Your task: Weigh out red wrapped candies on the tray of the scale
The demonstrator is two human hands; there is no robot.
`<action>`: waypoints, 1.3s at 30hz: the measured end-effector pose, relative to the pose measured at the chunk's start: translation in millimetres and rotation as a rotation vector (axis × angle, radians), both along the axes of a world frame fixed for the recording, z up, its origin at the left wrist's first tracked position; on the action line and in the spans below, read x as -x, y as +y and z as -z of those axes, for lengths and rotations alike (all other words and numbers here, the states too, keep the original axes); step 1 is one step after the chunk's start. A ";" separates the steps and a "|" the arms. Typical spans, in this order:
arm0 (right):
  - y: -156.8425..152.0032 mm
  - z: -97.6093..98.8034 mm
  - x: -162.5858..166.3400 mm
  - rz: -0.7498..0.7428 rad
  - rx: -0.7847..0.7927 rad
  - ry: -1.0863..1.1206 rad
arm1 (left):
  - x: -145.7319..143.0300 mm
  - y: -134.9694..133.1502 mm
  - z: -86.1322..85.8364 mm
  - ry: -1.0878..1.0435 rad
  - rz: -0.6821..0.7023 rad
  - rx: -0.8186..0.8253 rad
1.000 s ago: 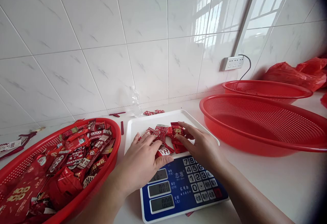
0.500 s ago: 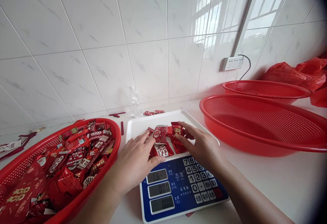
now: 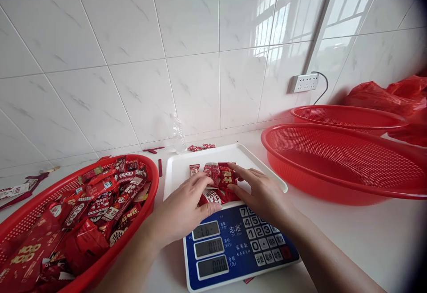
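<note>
A small pile of red wrapped candies [image 3: 216, 177] lies on the white tray [image 3: 187, 161] of a blue electronic scale [image 3: 233, 246]. My left hand [image 3: 182, 210] rests on the pile's left side, fingers curled over the wrappers. My right hand [image 3: 262, 195] presses against the pile's right side, fingers spread over the candies. Both hands cup the pile between them. The scale's top display [image 3: 207, 229] shows a reading; its lower two show zeros.
A red mesh basket [image 3: 20, 215] full of red candy packets sits at the left. Two empty red mesh baskets [image 3: 333, 150] stand at the right, with red plastic bags [image 3: 383, 92] behind. A clear bottle [image 3: 178, 135] and a wall socket [image 3: 303, 82] are by the tiled wall.
Both hands have drawn closer together, pushing the candies into a tighter pile near the tray's front. One candy now lies apart at the pile's upper left.
</note>
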State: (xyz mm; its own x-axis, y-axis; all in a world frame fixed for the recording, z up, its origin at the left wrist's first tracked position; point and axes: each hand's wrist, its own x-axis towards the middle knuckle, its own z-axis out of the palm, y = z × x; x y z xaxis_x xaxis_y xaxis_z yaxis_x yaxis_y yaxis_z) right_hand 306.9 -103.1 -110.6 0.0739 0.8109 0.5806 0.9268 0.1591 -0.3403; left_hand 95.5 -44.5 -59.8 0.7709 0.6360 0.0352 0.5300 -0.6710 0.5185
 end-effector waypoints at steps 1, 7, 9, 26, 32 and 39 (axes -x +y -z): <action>0.0 -0.1 0.1 -0.005 -0.006 0.008 | 0.3 0.6 0.0 -0.004 -0.022 -0.011; 0.7 -1.2 -0.3 0.025 -0.096 0.113 | 3.3 1.2 -7.5 0.076 -0.171 -0.176; 0.5 -1.9 -0.7 0.043 -0.120 0.148 | 4.4 -0.5 -11.9 0.116 -0.204 -0.190; -2.1 -5.4 2.3 0.066 -0.113 0.131 | 20.8 -14.5 -21.7 0.243 -0.106 -0.119; -2.9 -5.3 2.6 0.058 -0.079 0.100 | 19.8 -21.0 -28.9 0.383 -0.207 -0.365; -3.2 -6.4 4.6 0.038 -0.109 0.168 | 13.5 -14.6 -29.1 0.384 -0.433 -0.535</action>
State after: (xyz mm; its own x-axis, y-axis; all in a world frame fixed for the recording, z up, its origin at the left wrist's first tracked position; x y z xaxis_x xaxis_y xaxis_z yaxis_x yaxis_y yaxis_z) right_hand 302.3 -106.3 -104.2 0.2068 0.7384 0.6418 0.8642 0.1697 -0.4736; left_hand 82.0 -59.1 -30.7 0.4783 0.8545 0.2025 0.8780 -0.4703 -0.0890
